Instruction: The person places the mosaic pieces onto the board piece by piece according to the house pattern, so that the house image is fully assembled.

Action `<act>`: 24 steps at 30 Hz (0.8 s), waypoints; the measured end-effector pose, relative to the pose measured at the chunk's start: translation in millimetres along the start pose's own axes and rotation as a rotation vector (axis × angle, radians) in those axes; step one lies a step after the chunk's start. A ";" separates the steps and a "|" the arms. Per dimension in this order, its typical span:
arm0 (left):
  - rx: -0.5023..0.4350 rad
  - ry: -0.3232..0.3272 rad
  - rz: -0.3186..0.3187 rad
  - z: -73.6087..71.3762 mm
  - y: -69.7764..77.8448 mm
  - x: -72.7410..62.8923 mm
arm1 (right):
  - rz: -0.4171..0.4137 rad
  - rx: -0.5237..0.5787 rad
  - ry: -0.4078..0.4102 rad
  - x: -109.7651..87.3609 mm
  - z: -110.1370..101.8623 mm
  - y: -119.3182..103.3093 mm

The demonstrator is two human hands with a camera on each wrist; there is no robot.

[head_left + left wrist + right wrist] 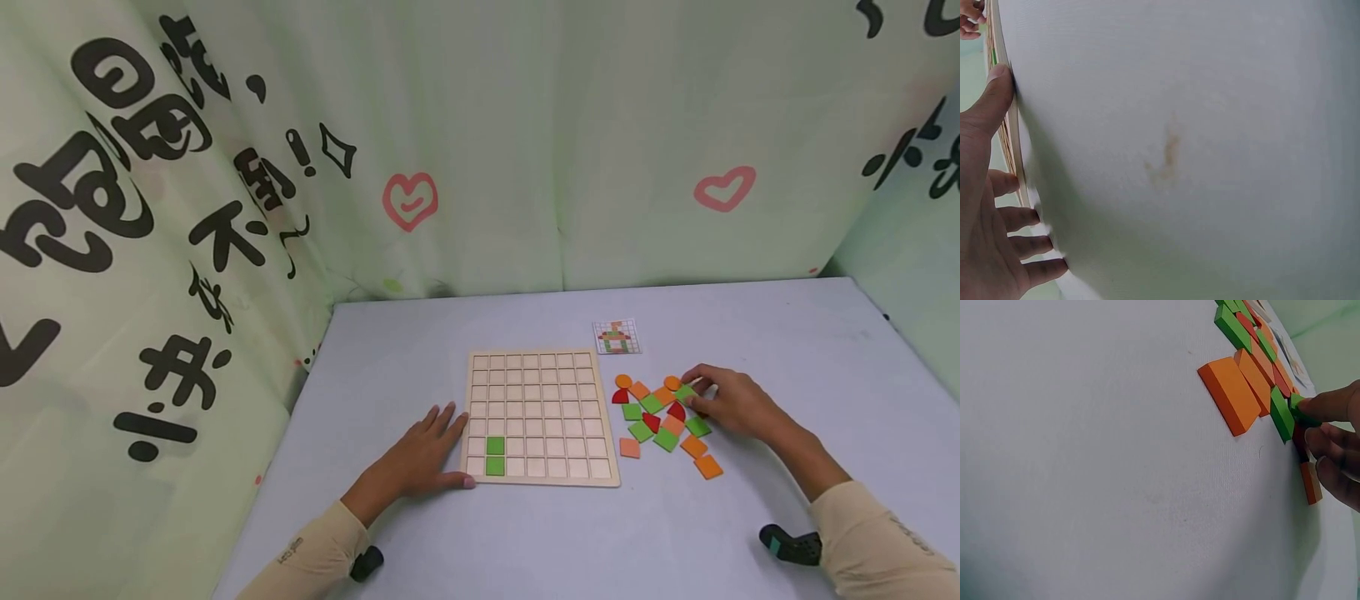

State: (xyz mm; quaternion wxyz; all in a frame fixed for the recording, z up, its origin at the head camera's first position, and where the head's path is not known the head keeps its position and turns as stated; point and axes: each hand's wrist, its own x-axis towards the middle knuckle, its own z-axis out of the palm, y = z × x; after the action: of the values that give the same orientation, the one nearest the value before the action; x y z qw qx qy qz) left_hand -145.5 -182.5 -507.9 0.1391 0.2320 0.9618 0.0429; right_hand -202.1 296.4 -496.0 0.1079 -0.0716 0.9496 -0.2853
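A wooden grid board (539, 357) lies flat on the table, with two green square tiles (496, 456) one above the other in its lower left cells. My left hand (426, 454) rests at the board's left edge, fingers spread and thumb by the lower left corner. At the far side of a group of loose tiles, my right hand (727, 402) pinches a green square tile (684, 393) between thumb and fingers. In the right wrist view the thumb presses on that green tile (1300, 412), whose far part the fingers hide.
Loose orange tiles (708, 467), green tiles (665, 439), red quarter-round tiles (651, 422) and orange round tiles (623, 381) lie right of the board. A small pattern card (617, 337) is behind them. Curtains (555, 167) hang around the white table (540, 542).
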 end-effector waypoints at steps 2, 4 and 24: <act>-0.004 0.001 0.000 -0.5 0.0 0.0 | -0.014 -0.002 0.001 -0.3 -0.3 0.1; -0.005 0.002 -0.002 -0.7 -0.1 0.2 | -0.021 -0.008 -0.002 -0.8 -0.6 -0.1; -0.007 0.008 0.006 -0.1 -0.4 -0.5 | -0.026 0.041 -0.010 -1.5 -4.8 -8.7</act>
State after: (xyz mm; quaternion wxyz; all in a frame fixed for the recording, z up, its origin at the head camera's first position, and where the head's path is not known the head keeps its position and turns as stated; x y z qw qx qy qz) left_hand -145.3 -183.0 -507.8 0.1360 0.2341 0.9615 0.0475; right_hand -201.2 292.0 -487.0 0.1105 -0.0830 0.9421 -0.3056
